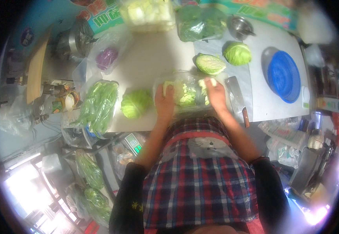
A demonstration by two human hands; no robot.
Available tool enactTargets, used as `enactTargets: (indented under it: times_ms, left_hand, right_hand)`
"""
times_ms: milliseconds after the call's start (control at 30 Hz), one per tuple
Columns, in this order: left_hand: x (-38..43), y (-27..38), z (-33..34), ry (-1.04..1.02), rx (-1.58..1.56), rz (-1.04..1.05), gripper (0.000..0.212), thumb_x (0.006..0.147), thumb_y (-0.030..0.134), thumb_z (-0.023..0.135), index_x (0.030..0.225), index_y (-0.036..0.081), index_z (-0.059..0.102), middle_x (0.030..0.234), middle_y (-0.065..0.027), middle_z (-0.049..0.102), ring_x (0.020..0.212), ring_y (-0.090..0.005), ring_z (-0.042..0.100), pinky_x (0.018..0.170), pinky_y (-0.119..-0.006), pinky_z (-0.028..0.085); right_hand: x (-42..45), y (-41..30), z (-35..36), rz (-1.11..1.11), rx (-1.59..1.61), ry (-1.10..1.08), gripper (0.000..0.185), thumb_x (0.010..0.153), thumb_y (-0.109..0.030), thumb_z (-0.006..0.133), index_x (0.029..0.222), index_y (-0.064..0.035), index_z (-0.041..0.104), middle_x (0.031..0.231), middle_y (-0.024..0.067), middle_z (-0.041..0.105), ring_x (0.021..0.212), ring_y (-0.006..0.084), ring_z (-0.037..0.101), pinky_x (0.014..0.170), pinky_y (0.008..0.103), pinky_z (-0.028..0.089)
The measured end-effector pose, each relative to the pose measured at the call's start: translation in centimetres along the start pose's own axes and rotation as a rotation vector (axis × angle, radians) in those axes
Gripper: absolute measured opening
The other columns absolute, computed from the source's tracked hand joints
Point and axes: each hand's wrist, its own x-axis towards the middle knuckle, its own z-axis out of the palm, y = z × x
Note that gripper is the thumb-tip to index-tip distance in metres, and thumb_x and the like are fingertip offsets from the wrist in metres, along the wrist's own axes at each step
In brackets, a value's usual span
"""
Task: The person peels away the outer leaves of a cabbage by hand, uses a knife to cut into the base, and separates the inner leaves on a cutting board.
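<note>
A clear plastic container (pixel 184 110) lies directly before me on the worktable, with loose cut cabbage pieces (pixel 187 98) inside. At its left side my left hand (pixel 165 101) grips a pale cabbage piece (pixel 168 84). My right hand (pixel 216 95) holds another cabbage chunk (pixel 206 83) over the right part of the container. Just right of that hand lies a cleaver (pixel 235 93) with a wooden handle. Beyond it sits a halved cabbage (pixel 210 64), its cut face up, beside a rounder green cabbage (pixel 237 54). Another green cabbage (pixel 135 103) rests left of my left hand.
Bagged leafy greens (pixel 99 105) and a bagged purple cabbage (pixel 107 58) lie left. At the back stand a container of pale cut vegetables (pixel 147 17), bagged green vegetables (pixel 201 23) and a metal bowl (pixel 239 27). A blue plastic basket (pixel 285 77) is right, near the table edge.
</note>
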Motion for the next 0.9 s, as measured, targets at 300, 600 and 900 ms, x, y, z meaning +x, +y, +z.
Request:
enactTargets:
  times_ms: [300,600,900]
  left_hand:
    - [1.6,-3.6,-0.6,-0.332,-0.111,-0.131,0.042,0.101,0.03,0.054,0.134,0.005,0.051,0.109,-0.0063,0.062,0.09,-0.0129,0.06,0.066,-0.027,0.052]
    - [0.4,-2.2,0.5,-0.327,0.308,0.112,0.054,0.093,0.038,0.062,0.128,-0.001,0.054,0.119,-0.0266,0.062,0.109,-0.042,0.061,0.096,-0.044,0.045]
    - [0.4,0.0,1.8,-0.501,0.074,0.006,0.04,0.101,0.035,0.052,0.113,-0.002,0.06,0.094,-0.0131,0.065,0.079,-0.0183,0.064,0.062,-0.031,0.054]
  right_hand:
    - [0.1,3.9,1.5,-0.246,-0.906,-0.661,0.06,0.094,-0.055,0.055,0.117,0.0001,0.063,0.114,0.0259,0.064,0.106,0.0429,0.06,0.094,0.0485,0.045]
    - [-1.2,-1.3,-3.0,-0.114,-1.017,-0.698,0.056,0.094,-0.048,0.06,0.122,0.0,0.062,0.12,0.0266,0.063,0.112,0.0404,0.06,0.096,0.0462,0.045]
    - [-2.2,-1.8,-0.5,-0.426,-0.456,-0.583,0.072,0.09,-0.05,0.066,0.138,-0.0007,0.045,0.108,0.0219,0.067,0.094,0.0346,0.067,0.084,0.0429,0.052]
